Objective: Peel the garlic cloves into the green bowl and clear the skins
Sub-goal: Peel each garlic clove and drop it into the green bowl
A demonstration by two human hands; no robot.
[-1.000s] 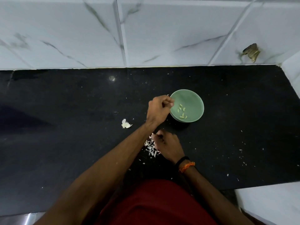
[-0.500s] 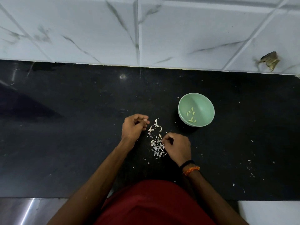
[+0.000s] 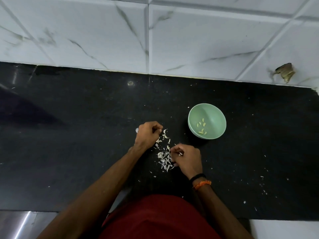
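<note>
The garlic skins (image 3: 164,156) lie in a loose heap on the black desk (image 3: 69,152), between both hands. They look papery and very light, so a pinch or a sweep should gather them. The left hand (image 3: 148,136) is curled; whether it holds something, I cannot tell. The right hand (image 3: 187,158) pinches a small white piece. Peeled cloves (image 3: 201,127) rest in the green bowl (image 3: 216,116).

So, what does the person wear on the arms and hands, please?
Both arms are bare, with no sleeves, and no gloves on the left hand or the right hand. The right wrist carries a thin black band and a braided orange thread. I see no rings.
</note>
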